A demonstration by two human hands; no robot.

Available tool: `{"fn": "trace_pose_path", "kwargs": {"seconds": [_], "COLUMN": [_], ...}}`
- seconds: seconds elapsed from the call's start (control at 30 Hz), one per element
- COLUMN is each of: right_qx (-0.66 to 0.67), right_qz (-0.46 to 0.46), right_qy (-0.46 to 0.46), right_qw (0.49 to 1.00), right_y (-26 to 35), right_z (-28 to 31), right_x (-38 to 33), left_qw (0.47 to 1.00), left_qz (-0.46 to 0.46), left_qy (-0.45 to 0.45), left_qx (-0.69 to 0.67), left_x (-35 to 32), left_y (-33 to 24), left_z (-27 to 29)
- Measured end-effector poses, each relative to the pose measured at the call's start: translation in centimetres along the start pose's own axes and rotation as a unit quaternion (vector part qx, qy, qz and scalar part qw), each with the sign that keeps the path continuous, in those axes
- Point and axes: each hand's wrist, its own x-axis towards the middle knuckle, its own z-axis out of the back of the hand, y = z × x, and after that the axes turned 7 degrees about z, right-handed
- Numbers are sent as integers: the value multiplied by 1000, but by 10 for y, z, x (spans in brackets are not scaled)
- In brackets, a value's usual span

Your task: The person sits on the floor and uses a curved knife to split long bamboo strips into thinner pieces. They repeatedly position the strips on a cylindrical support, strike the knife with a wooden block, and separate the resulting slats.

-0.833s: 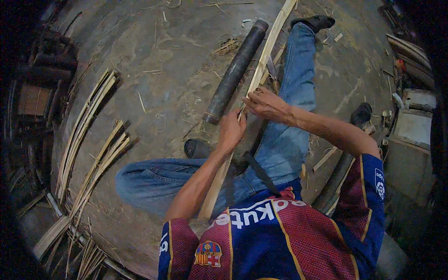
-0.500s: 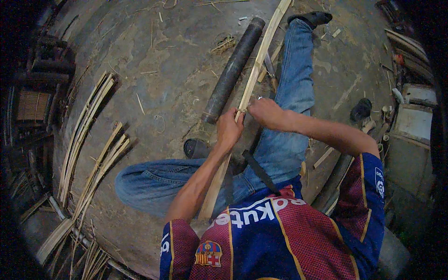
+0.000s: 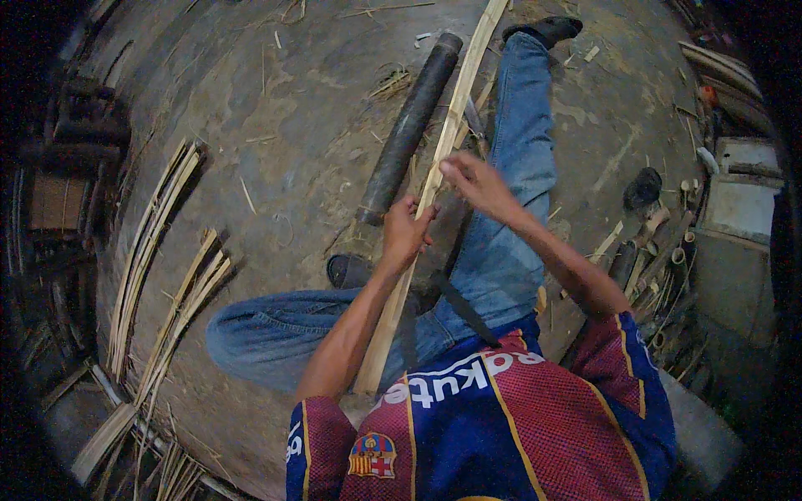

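A long pale split bamboo strip [image 3: 459,113] slants from my lap up past the far edge of view. My left hand [image 3: 404,232] is closed around it at mid-length, thumb along the upper side. A little farther up, my right hand [image 3: 478,184] pinches the strip's right edge between thumb and fingers; the other fingers are curled. To the left of the strip lies a dark, thick cylindrical tube [image 3: 411,129] on the floor. A metal tool [image 3: 474,118], partly hidden by the strip, lies between it and my outstretched leg.
Bundles of split strips [image 3: 154,250] lie on the floor [image 3: 276,167] at left, over a pole [image 3: 104,380]. A dark shoe [image 3: 642,189] and cut bamboo pieces [image 3: 656,250] are at right, near a pale box [image 3: 743,204]. My left leg [image 3: 267,330] is folded in front.
My right hand has moved up along the strip, away from my left hand, and its elbow has come in. My left hand's fingers have loosened slightly but stay around the strip.
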Motion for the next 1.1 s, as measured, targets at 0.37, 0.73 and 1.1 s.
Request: {"fn": "trace_pose_path", "kwargs": {"seconds": [0.37,0.73,1.1], "right_qx": [93,-144,-4], "right_qz": [-121,-2,-300], "right_qy": [94,-27,-387], "right_qw": [984,989,872], "right_y": [-10,-93,-191], "right_z": [-17,-22,-42], "right_x": [-51,11,54], "left_qw": [979,956,903], "left_qz": [116,-107,-81], "left_qy": [129,-252,-385], "left_qx": [-103,-106,-170], "left_x": [23,49,63], "left_y": [18,20,19], "left_z": [35,87,108]}}
